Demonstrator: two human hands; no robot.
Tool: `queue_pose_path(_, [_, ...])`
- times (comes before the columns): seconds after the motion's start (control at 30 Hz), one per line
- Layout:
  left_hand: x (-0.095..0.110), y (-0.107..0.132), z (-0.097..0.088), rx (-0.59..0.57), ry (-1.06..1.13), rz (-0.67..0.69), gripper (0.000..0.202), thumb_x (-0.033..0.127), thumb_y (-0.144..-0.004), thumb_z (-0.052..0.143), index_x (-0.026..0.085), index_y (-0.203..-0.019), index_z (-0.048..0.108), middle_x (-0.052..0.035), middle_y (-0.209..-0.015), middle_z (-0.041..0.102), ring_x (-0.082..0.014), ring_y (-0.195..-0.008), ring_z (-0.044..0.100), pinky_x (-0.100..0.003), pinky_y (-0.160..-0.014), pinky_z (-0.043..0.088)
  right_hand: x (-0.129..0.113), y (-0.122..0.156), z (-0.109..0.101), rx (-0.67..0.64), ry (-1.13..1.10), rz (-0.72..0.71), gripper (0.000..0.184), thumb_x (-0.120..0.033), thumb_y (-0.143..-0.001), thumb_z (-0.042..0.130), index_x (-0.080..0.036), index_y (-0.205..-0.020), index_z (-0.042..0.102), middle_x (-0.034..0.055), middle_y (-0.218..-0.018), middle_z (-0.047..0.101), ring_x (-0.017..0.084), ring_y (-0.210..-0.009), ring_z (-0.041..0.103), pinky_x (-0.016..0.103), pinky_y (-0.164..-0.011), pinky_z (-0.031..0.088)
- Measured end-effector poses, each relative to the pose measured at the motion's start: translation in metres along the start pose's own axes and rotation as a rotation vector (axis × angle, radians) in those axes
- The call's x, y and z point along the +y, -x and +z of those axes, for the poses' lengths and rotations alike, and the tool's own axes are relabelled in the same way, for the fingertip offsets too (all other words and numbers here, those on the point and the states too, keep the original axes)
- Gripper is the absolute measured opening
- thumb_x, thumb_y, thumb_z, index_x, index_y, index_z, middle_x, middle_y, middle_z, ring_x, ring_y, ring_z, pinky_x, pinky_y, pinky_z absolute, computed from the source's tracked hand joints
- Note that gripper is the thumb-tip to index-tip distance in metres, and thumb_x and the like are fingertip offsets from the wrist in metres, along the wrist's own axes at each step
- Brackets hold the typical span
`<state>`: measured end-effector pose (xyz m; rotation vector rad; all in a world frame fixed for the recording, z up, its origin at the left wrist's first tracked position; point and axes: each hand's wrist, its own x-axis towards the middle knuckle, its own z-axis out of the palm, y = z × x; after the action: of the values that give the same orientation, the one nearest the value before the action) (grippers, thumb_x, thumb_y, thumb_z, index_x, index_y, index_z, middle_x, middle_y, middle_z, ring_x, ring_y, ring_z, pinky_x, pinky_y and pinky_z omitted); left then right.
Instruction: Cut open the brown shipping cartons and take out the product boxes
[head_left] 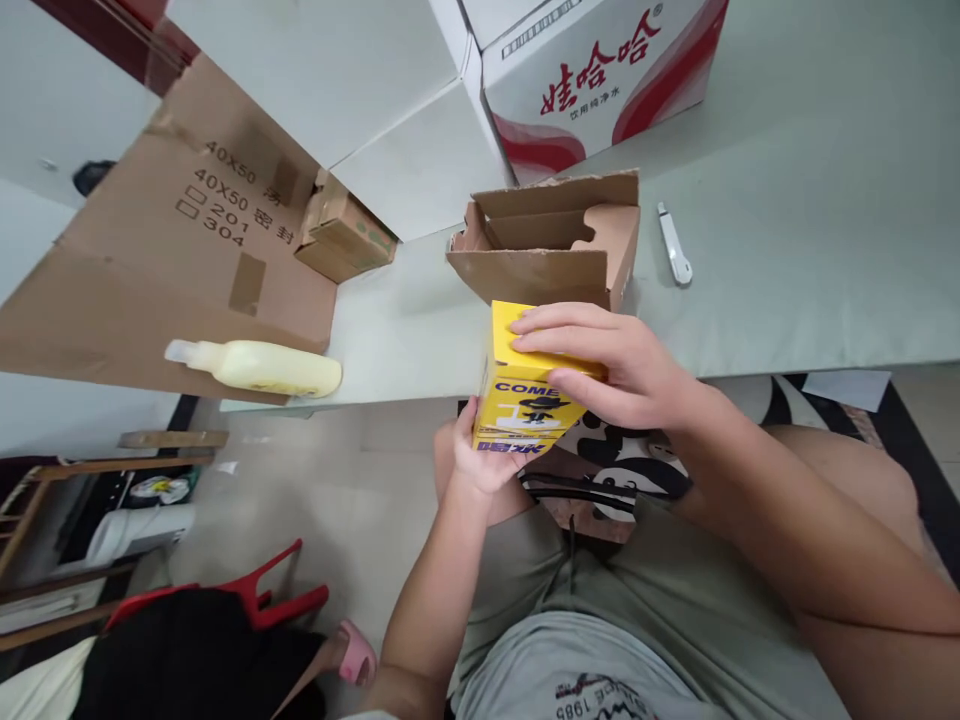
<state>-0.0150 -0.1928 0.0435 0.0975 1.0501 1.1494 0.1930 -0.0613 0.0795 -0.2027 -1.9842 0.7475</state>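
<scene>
A yellow box with dark blue print and a black hat figure stands over my lap at the table edge. My left hand supports it from below, its thumb up along the side and the other fingers mostly behind the box. Across the box's top lies my right hand, fingers on the top face and thumb at the near upper edge. Just beyond the yellow box sits an open brown cardboard carton with its flaps up; its inside is shadowed and only partly visible.
On the table lie a white box cutter and a pale yellow bottle on its side. A white-and-red carton stands behind. Left are a large cardboard sheet and a small carton. Beside a red stool is another person's pink shoe.
</scene>
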Motion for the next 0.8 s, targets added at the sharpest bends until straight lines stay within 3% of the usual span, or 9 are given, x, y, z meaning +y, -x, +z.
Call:
queue_pose_path(0.1, [-0.003,0.0,0.0,-0.001,0.052,-0.033,0.065,0.064,-0.088,0.058,0.017,-0.132,0.072,-0.0166,-0.128,0.078,-0.0363,-0.112,0.073,-0.05,-0.089,0.059,0.005,0.003,0.0,-0.037,-0.027,0.06,0.038,-0.033,-0.107,0.051,-0.027,-0.138,0.072,0.0086,-0.142,0.072,0.021,-0.128,0.071,0.039,-0.111,0.06])
queue_pose_path(0.2, [-0.005,0.0,0.003,0.005,0.067,-0.032,0.062,0.064,-0.089,0.059,0.017,-0.126,0.074,-0.0157,-0.123,0.08,-0.0345,-0.108,0.074,-0.046,-0.085,0.06,0.009,0.003,0.001,-0.092,-0.017,0.017,0.043,-0.033,-0.11,0.045,-0.028,-0.144,0.069,0.0078,-0.148,0.068,0.021,-0.135,0.067,0.041,-0.115,0.056])
queue_pose_path(0.37, [-0.011,-0.001,-0.001,0.024,0.062,-0.017,0.06,0.065,-0.09,0.058,0.021,-0.127,0.075,-0.0127,-0.117,0.081,-0.0316,-0.102,0.075,-0.045,-0.084,0.06,0.001,0.007,0.002,-0.178,0.096,0.013,0.05,-0.048,-0.107,0.05,-0.034,-0.154,0.06,0.0046,-0.159,0.06,0.03,-0.152,0.052,0.057,-0.128,0.04])
queue_pose_path(0.43, [-0.011,0.0,-0.004,0.012,0.047,-0.022,0.064,0.066,-0.091,0.057,0.021,-0.132,0.074,-0.0133,-0.12,0.081,-0.0322,-0.105,0.075,-0.045,-0.087,0.06,-0.006,0.007,0.001,-0.145,0.109,0.042,0.054,-0.054,-0.105,0.054,-0.035,-0.155,0.059,0.005,-0.16,0.059,0.034,-0.156,0.046,0.061,-0.131,0.034])
queue_pose_path(0.5, [-0.009,0.002,-0.005,-0.04,0.033,-0.021,0.067,0.067,-0.09,0.057,0.021,-0.136,0.073,-0.0146,-0.127,0.079,-0.0354,-0.114,0.074,-0.049,-0.093,0.06,-0.012,0.008,0.0,-0.02,0.09,0.096,0.069,-0.065,-0.099,0.059,-0.034,-0.16,0.052,0.0073,-0.166,0.051,0.037,-0.161,0.038,0.063,-0.134,0.031])
queue_pose_path(0.57, [-0.003,0.005,-0.002,-0.108,0.031,-0.003,0.068,0.07,-0.09,0.056,0.024,-0.138,0.072,-0.0138,-0.134,0.078,-0.0378,-0.124,0.071,-0.053,-0.1,0.059,-0.013,0.008,0.002,0.104,0.041,0.145,0.094,-0.077,-0.091,0.063,-0.032,-0.169,0.034,0.0104,-0.173,0.037,0.038,-0.163,0.033,0.06,-0.134,0.033])
queue_pose_path(0.63, [0.004,0.008,0.004,-0.169,0.019,0.013,0.072,0.074,-0.089,0.056,0.027,-0.141,0.071,-0.0121,-0.141,0.075,-0.0392,-0.132,0.068,-0.055,-0.105,0.058,-0.01,0.01,0.009,0.123,-0.025,0.138,0.113,-0.081,-0.087,0.066,-0.03,-0.174,0.015,0.0139,-0.177,0.027,0.036,-0.164,0.033,0.056,-0.133,0.037])
queue_pose_path(0.7, [0.011,0.007,0.011,-0.221,-0.012,0.023,0.079,0.08,-0.085,0.057,0.029,-0.144,0.069,-0.0125,-0.145,0.073,-0.0412,-0.14,0.063,-0.057,-0.108,0.058,-0.004,0.014,0.019,0.054,-0.079,0.112,0.121,-0.078,-0.087,0.069,-0.028,-0.175,0.003,0.0175,-0.175,0.029,0.034,-0.161,0.038,0.053,-0.13,0.043])
queue_pose_path(0.8, [0.017,0.001,0.017,-0.255,-0.084,0.066,0.084,0.081,-0.075,0.07,0.029,-0.141,0.07,-0.0125,-0.141,0.075,-0.0446,-0.145,0.059,-0.06,-0.111,0.057,0.006,0.024,0.034,0.027,-0.105,0.161,0.12,-0.07,-0.091,0.069,-0.024,-0.175,-0.003,0.0201,-0.17,0.039,0.032,-0.148,0.055,0.047,-0.117,0.056])
